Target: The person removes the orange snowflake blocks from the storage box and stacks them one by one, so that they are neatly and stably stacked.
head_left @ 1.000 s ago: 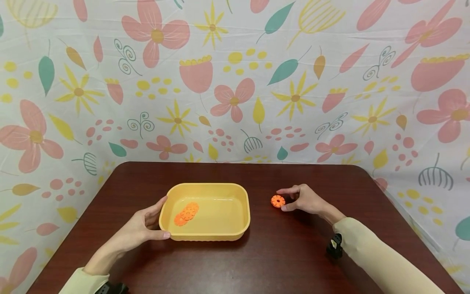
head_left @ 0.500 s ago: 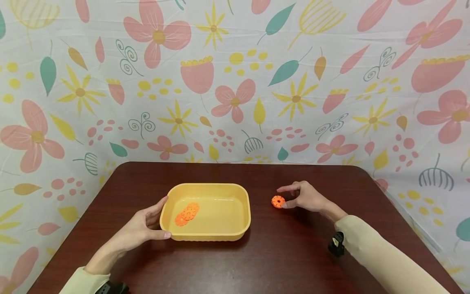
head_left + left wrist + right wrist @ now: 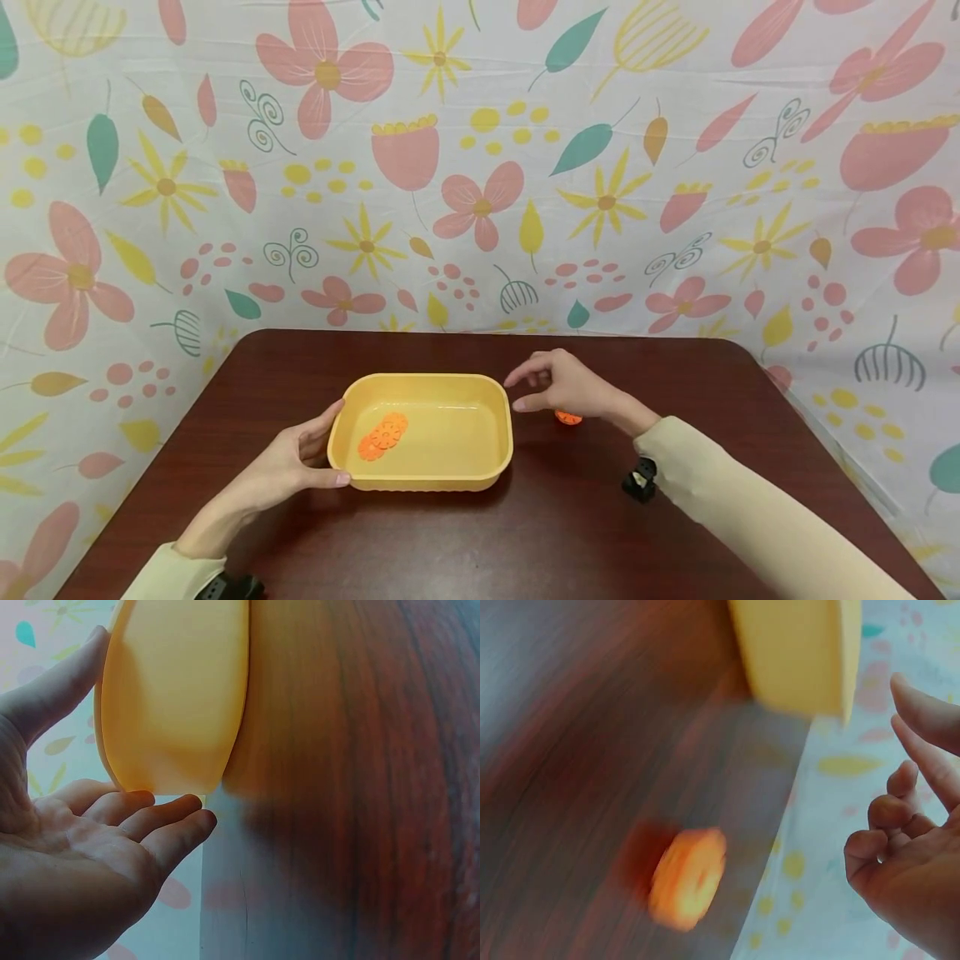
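A yellow rectangular plastic tub [image 3: 427,483] stands on the table, with several flat orange notched discs [image 3: 386,434] overlapping inside its left half. My left hand [image 3: 281,471] holds the tub's left end, thumb at the near corner and index finger on the side; the left wrist view shows its fingers along the tub [image 3: 176,690]. Just off the tub's right rim is my right hand [image 3: 570,387], nothing between thumb and index finger, the other fingers bent. Behind it an orange notched piece [image 3: 568,417], thick like a stack of discs, is partly hidden; the right wrist view shows this orange piece [image 3: 688,879] whole.
The dark brown table [image 3: 480,550] reaches back to a white cloth [image 3: 480,108] printed with flowers and leaves. Each wrist carries a black strapped device, such as the right wrist camera [image 3: 640,481].
My right hand has left the orange piece and moved left to the tub's right rim. The orange piece stays in its spot. My left hand keeps its hold on the tub.
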`<state>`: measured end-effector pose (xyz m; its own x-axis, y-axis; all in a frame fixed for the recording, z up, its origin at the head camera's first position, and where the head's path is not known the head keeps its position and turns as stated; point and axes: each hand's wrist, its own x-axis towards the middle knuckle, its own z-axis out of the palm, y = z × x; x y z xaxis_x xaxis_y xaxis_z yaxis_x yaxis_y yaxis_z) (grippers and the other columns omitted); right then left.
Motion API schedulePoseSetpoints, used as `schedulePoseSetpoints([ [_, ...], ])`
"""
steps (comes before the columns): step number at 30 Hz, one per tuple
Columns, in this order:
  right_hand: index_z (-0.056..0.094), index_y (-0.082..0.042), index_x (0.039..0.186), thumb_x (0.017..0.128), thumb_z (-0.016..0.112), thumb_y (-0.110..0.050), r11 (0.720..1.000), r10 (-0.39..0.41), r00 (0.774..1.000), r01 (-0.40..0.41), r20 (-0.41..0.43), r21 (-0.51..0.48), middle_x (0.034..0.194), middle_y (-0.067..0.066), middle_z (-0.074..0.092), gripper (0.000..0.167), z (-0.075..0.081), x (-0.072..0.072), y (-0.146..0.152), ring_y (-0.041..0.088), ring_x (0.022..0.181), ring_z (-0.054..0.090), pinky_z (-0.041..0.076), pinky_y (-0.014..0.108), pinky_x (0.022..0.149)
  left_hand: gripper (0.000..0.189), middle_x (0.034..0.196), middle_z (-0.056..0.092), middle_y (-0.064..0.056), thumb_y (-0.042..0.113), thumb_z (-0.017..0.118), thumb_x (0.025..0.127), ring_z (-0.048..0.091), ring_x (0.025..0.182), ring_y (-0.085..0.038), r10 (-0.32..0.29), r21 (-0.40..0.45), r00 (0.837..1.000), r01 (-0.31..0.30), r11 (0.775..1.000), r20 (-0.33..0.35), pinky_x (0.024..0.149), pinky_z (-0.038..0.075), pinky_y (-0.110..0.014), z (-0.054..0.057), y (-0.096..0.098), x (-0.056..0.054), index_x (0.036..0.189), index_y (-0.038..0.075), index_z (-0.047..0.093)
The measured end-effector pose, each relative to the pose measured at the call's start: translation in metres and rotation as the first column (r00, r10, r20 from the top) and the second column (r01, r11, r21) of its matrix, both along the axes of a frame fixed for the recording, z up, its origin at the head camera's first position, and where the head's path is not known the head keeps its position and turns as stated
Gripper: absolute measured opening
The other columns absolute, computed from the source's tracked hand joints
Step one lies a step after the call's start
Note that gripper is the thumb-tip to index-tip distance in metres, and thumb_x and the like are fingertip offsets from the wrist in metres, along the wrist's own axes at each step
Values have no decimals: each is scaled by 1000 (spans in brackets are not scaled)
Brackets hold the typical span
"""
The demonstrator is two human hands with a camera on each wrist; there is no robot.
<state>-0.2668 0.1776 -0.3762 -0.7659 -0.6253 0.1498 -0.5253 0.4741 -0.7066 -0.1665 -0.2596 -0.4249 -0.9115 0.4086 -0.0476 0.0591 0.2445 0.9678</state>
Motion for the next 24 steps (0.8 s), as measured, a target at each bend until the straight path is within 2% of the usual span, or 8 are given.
schedulePoseSetpoints([
  [4,81,-4,111,87,88,-9,995,92,995,-91,26,-31,86,18,61,26,1,5,-34,19,70,47,40,30,67,106,171,20,-21,9,86,88,30,152,-43,-13,8,1000,13,1000,-16,106,43,-27,1,0,0,168,1,17],
  [10,82,-13,103,87,88,-11,986,167,984,-165,58,-34,90,19,64,17,-8,6,-80,17,73,51,41,29,68,105,172,19,-18,8,85,89,27,154,-40,-11,0,1000,11,1000,-20,103,43,-22,2,-1,0,168,3,17],
  [14,80,-7,111,86,88,-9,980,198,975,-194,98,-45,95,23,66,27,-18,8,-105,17,70,54,42,26,65,104,173,16,-19,8,84,90,26,154,-41,-18,-2,1000,18,1000,-14,103,45,-25,1,-1,-1,168,3,17],
  [19,75,1,126,84,89,-8,978,207,969,-209,136,-3,100,23,68,46,-30,9,-132,14,61,53,41,22,59,105,173,13,-22,9,84,90,28,152,-45,-27,3,1000,27,1000,7,103,48,-28,1,0,-1,168,0,14],
  [24,74,-5,131,81,92,-10,984,152,973,-166,175,69,106,17,68,53,-36,6,-149,11,57,50,42,23,58,105,172,12,-23,8,84,89,28,152,-45,-23,3,1000,23,1000,-3,103,46,-27,0,1,-2,167,-1,15],
])
